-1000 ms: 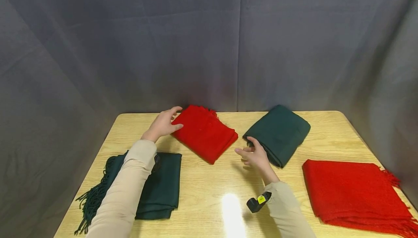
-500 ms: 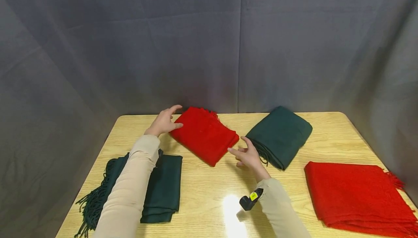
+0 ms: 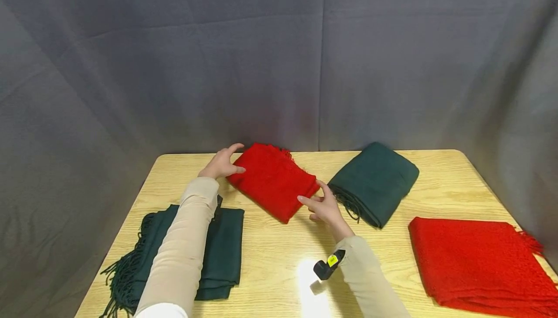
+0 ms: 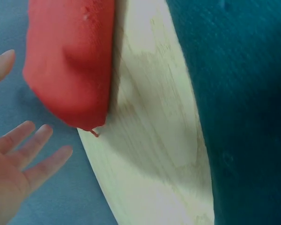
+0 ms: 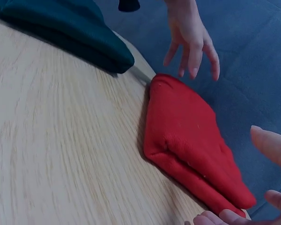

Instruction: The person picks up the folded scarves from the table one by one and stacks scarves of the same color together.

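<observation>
A folded red scarf (image 3: 272, 180) with a fringed far edge lies at the back middle of the table. At its left corner my left hand (image 3: 220, 164) hovers, fingers and thumb spread apart; the left wrist view shows the fingers (image 4: 40, 171) beside the scarf with a gap between. My right hand (image 3: 327, 210) is at the scarf's right corner, its index finger and thumb stretched along either side. In the right wrist view those fingertips come right up to the red corner (image 5: 241, 197). Neither hand grips anything.
A folded dark green scarf (image 3: 377, 182) lies behind my right hand. Another dark green scarf (image 3: 224, 255) with long fringe sits at front left, partly under my left forearm. A second red scarf (image 3: 475, 260) lies at front right. Grey curtains (image 3: 261, 66) enclose the wooden table (image 3: 270, 269).
My right hand has moved left from beside the back green scarf to the right corner of the back red scarf. My left hand has barely shifted.
</observation>
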Demonstrator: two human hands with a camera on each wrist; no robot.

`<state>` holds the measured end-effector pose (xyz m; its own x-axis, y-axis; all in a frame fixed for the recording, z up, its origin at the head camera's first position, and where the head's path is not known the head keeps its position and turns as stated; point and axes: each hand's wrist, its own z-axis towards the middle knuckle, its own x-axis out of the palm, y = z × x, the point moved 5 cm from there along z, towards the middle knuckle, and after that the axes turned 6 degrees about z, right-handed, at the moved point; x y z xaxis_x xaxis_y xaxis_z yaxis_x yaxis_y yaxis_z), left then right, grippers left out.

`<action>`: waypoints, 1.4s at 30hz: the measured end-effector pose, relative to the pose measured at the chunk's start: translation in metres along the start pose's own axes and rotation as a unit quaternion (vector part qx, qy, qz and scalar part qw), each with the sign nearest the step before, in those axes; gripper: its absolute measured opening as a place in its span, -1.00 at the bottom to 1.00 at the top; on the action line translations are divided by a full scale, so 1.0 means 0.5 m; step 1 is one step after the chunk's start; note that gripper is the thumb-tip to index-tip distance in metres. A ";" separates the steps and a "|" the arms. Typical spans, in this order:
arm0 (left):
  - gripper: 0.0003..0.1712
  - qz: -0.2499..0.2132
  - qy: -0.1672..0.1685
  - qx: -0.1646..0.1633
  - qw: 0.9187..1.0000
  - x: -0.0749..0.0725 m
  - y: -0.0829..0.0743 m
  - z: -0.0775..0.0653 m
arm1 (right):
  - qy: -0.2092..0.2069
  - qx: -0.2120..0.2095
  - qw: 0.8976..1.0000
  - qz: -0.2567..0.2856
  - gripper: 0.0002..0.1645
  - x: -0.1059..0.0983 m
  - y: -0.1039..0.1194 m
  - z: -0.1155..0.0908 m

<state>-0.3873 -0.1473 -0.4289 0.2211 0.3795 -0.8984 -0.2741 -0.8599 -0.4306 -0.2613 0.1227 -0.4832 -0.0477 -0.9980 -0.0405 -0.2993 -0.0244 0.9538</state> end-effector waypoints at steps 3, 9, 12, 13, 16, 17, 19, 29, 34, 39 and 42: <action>-0.17 -0.003 0.006 -0.002 1.000 0.010 0.004 0.008 | 0.001 0.000 1.000 0.016 -0.04 0.005 -0.002 0.001; -0.20 -0.019 0.007 -0.014 1.000 0.013 0.007 0.005 | 0.011 0.015 0.998 0.066 -0.02 0.023 0.001 -0.001; -0.18 -0.026 0.019 -0.034 0.999 0.017 0.011 0.005 | 0.013 0.020 0.996 0.083 -0.01 0.027 0.002 -0.006; -0.16 -0.028 0.022 -0.042 0.998 0.019 0.013 0.006 | 0.014 0.022 0.996 0.087 -0.01 0.028 0.002 -0.007; -0.13 -0.034 0.034 -0.062 0.997 0.028 0.019 0.011 | 0.017 0.026 0.995 0.096 0.01 0.031 0.002 -0.010; -0.13 -0.035 0.037 -0.063 0.997 0.031 0.018 0.013 | 0.016 0.027 0.995 0.097 0.01 0.032 0.002 -0.010; -0.13 -0.040 0.041 -0.062 0.996 0.036 0.016 0.016 | 0.014 0.030 0.994 0.102 0.02 0.034 0.001 -0.010; -0.06 -0.063 0.065 -0.095 0.991 0.048 0.012 0.000 | 0.037 0.031 0.993 0.112 0.00 0.049 -0.015 0.000; -0.03 -0.060 0.071 -0.091 0.991 0.052 0.009 -0.006 | 0.029 0.033 0.993 0.111 -0.03 0.043 -0.008 -0.005; -0.03 -0.057 0.071 -0.088 0.992 0.053 0.010 -0.008 | 0.031 0.038 0.993 0.103 -0.04 0.035 -0.001 -0.005; -0.02 -0.073 0.073 -0.093 0.990 0.057 0.013 -0.011 | 0.029 0.039 0.994 0.100 -0.05 0.030 0.000 -0.003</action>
<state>-0.3777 -0.1438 -0.4566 0.3817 0.4636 -0.7996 -0.0552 -0.8521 -0.5204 -0.2606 0.1078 -0.4834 -0.0594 -0.9840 0.1679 -0.3632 0.1780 0.9145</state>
